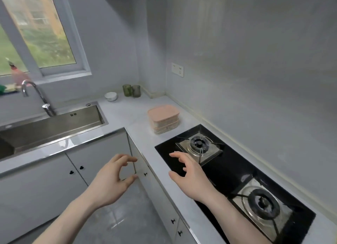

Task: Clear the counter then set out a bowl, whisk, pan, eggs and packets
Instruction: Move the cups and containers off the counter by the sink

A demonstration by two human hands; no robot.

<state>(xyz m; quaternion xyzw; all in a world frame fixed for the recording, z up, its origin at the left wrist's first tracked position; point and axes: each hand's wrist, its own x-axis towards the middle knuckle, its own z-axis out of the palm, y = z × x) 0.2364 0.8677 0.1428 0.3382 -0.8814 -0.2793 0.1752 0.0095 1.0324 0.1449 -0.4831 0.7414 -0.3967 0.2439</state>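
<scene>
Two stacked pink lidded containers (163, 119) stand on the pale grey counter (135, 114), just beyond the hob. A small white bowl (110, 96) sits near the back wall, with two dark glass cups (131, 90) beside it in the corner. My left hand (114, 178) hovers in front of the cabinet doors, fingers curled apart and holding nothing. My right hand (189, 172) hangs over the near left edge of the hob, fingers spread and empty. Both hands are well short of the containers. No whisk, pan, eggs or packets are in view.
A black two-burner gas hob (228, 170) fills the counter at right. A steel sink (51, 132) with a curved tap (36, 96) lies at left under the window. Grey cabinets (54, 180) with black knobs run below. A wall socket (177, 69) sits above the counter.
</scene>
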